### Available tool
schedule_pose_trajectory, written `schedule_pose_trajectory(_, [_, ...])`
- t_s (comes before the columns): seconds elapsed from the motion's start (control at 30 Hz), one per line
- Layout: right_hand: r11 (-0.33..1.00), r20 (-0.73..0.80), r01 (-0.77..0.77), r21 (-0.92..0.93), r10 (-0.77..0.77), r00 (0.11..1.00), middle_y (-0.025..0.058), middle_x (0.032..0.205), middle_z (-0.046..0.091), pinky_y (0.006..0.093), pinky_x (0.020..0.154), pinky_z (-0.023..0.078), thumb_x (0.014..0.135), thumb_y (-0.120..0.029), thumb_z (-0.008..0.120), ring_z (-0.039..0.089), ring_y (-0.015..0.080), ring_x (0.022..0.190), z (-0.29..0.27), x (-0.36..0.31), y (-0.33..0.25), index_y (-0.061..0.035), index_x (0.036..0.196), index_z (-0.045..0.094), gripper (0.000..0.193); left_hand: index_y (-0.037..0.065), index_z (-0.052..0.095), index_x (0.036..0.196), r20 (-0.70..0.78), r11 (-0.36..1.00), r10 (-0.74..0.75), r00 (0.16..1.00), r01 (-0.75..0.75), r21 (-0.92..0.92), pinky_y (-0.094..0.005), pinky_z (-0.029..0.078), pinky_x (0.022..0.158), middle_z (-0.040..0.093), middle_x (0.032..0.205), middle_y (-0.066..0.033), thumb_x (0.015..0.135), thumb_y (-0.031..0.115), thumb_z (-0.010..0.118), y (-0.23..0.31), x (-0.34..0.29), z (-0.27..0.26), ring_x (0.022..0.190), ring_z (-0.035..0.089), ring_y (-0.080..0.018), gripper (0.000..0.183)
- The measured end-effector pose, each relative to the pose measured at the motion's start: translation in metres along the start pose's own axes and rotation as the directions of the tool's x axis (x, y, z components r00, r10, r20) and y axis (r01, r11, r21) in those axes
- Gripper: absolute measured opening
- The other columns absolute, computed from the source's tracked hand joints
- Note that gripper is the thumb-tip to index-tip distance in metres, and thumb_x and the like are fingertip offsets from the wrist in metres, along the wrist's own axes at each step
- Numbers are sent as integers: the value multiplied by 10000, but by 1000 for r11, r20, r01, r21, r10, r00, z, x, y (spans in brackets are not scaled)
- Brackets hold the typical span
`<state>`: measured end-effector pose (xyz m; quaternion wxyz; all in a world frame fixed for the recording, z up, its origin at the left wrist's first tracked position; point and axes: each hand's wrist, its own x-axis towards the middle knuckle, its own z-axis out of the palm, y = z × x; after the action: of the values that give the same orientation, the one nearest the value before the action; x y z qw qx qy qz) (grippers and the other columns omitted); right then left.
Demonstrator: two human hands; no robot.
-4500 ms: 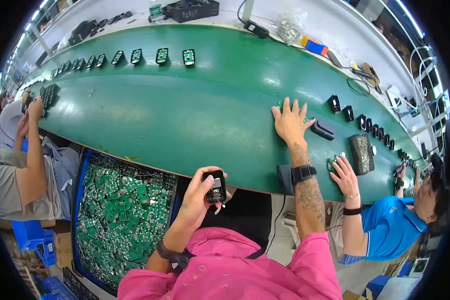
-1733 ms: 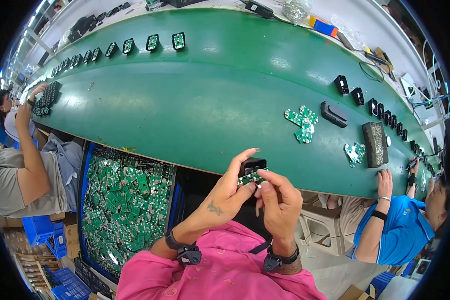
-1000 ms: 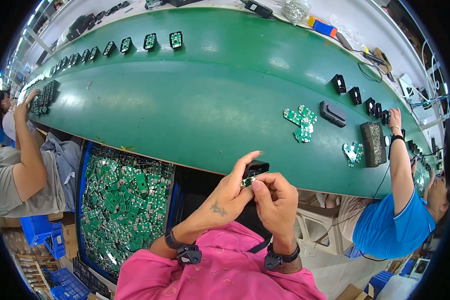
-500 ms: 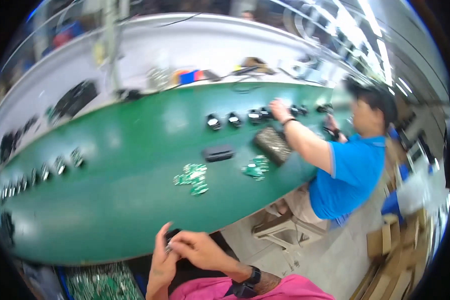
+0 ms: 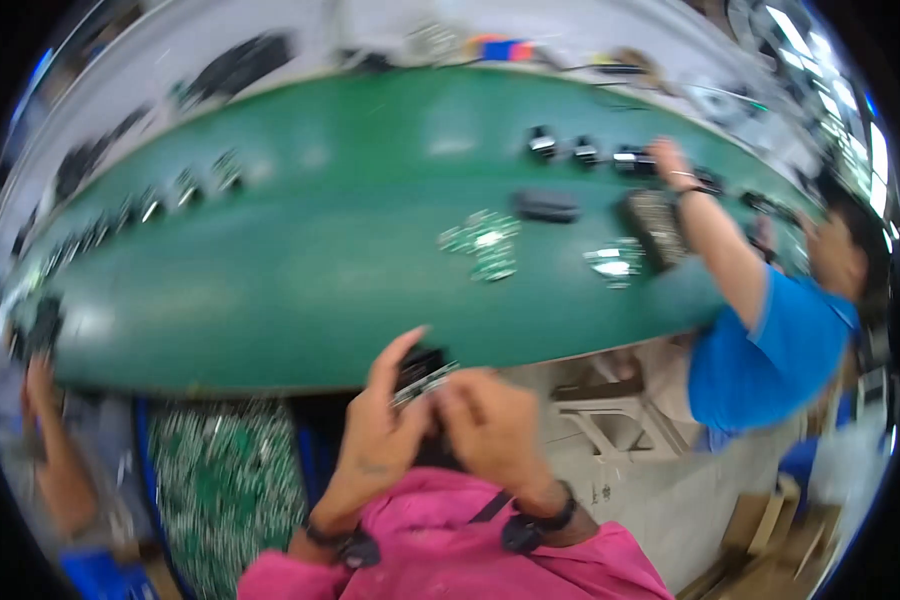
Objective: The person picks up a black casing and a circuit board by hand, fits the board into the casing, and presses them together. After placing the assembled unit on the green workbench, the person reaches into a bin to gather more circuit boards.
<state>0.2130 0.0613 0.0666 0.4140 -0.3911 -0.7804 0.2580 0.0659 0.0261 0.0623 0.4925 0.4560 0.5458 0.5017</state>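
Note:
In front of my chest, beyond the table's near edge, my left hand (image 5: 382,430) grips a small black housing (image 5: 425,360), thumb and forefinger on either side. A narrow green-and-silver circuit board (image 5: 425,384) shows along the housing's near face. My right hand (image 5: 495,415) has its fingertips bent and pressed on the board's right end. Motion blur hides how board and housing fit together. On the green table, a loose pile of green circuit boards (image 5: 485,245) lies ahead of my hands, with a dark oblong case (image 5: 547,205) just behind it.
At right a person in a blue shirt (image 5: 770,350) reaches to a row of black devices (image 5: 635,160). A second board pile (image 5: 615,260) lies by a brown block (image 5: 655,230). More parts line the left (image 5: 150,205). A blue-edged bin of boards (image 5: 225,490) stands below; another person's arm (image 5: 60,450) is far left.
The view has swung, so the table's things sit higher and further right. My hands have come up more centrally with the housing, and the board's edge now shows. Another person's arm appears at left.

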Motion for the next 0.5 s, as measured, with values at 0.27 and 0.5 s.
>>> schedule_pose_trajectory(0.27, [991, 204, 120, -59, -106, 973, 99, 727, 611, 357, 497, 417, 880, 4, 645, 598, 260, 548, -11, 3, -22, -28, 903, 600, 59, 34, 339, 1506, 17, 925, 243, 970, -237, 297, -281, 476, 746, 608, 1076, -144, 864, -45, 541, 19, -21, -16, 791, 559, -169, 678])
schedule_pose_trajectory(0.5, [989, 288, 117, -93, -86, 954, 101, 713, 583, 376, 487, 400, 870, 6, 644, 586, 271, 551, -16, 1, -27, -29, 903, 581, 79, -29, 245, 1516, 114, 911, 158, 981, -189, 367, -442, 380, 1088, 404, 1466, -281, 871, -68, 519, 25, -31, -15, 1323, 446, -456, 702])
